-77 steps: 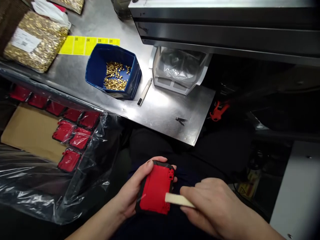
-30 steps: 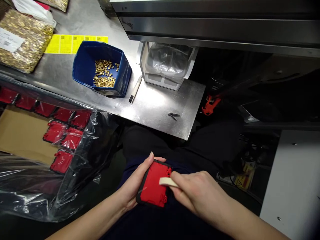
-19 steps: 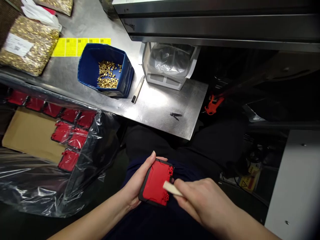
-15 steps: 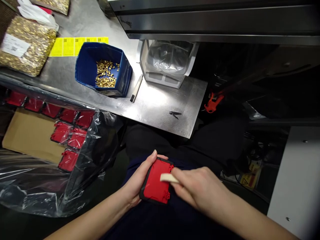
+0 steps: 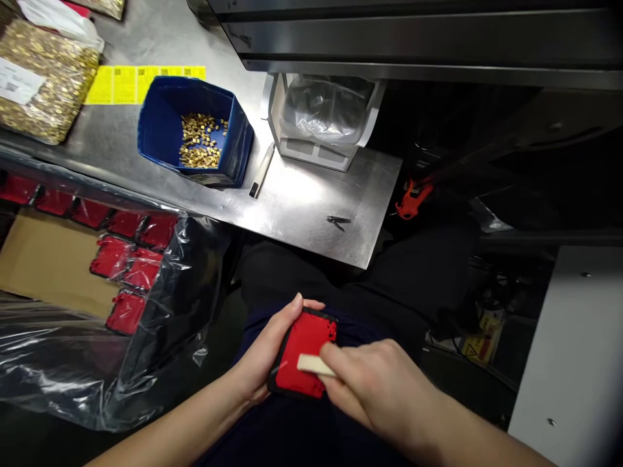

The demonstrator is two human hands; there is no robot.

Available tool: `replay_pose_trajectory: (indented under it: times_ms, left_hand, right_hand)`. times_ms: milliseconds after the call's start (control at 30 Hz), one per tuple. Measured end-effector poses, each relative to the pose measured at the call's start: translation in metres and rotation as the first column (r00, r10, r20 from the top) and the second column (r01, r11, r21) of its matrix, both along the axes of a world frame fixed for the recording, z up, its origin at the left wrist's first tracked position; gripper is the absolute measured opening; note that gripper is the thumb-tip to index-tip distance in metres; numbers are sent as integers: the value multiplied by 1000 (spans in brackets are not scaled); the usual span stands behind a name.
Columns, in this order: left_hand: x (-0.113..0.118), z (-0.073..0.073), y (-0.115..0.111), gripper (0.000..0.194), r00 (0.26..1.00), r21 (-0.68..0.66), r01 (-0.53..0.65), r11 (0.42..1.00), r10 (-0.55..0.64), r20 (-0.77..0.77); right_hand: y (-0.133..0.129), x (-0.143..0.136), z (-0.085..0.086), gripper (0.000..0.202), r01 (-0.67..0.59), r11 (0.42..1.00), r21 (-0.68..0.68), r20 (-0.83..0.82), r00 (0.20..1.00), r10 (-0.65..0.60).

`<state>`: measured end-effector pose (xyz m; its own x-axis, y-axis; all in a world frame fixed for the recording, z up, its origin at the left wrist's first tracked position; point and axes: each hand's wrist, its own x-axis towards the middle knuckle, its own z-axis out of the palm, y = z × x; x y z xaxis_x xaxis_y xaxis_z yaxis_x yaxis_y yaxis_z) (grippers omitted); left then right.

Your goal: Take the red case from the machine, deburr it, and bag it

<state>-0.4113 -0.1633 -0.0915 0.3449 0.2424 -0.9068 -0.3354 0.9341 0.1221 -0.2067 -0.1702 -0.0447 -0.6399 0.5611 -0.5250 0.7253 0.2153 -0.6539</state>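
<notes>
Over the lap, below the bench's [image 5: 302, 207] near edge, the left hand [image 5: 263, 353] grips a red cover [image 5: 304, 347] while the right hand [image 5: 374, 389] pinches a pale stick [image 5: 314, 365] pressed mid-face, rubbing apparently unfinished.

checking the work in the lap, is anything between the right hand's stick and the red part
Nothing visible. The right hand holds the pale flat stick with its tip lying on the face of the red part, which the left hand grips from the left side. The left hand's fingers stay at the edge, clear of the stick.
</notes>
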Motion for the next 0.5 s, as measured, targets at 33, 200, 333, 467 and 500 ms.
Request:
replay_pose_trajectory:
  times_ms: [33, 200, 333, 467, 500]
  left_hand:
    - [0, 0, 0, 55, 1000, -2, 1, 1000, -1, -6]
    - [-2, 0, 0, 53, 1000, -12, -3, 1000, 3, -3]
    - [-2, 0, 1, 52, 1000, -9, -4, 1000, 4, -20]
    - [-2, 0, 2, 55, 1000, -59, 7, 998, -9, -28]
    - [-2, 0, 2, 55, 1000, -46, 6, 999, -7, -25]
  right_hand:
    - [0, 0, 0, 10, 15, 1000, 3, 26, 1000, -15]
    - [1, -1, 0, 13, 9, 1000, -27, 35, 999, -8]
    - [8, -4, 1, 16, 18, 999, -41, 16, 1000, -17]
    - [14, -4, 0, 12, 12, 998, -63, 33, 999, -10]
    - [15, -5, -1, 12, -8, 999, -54, 25, 1000, 9]
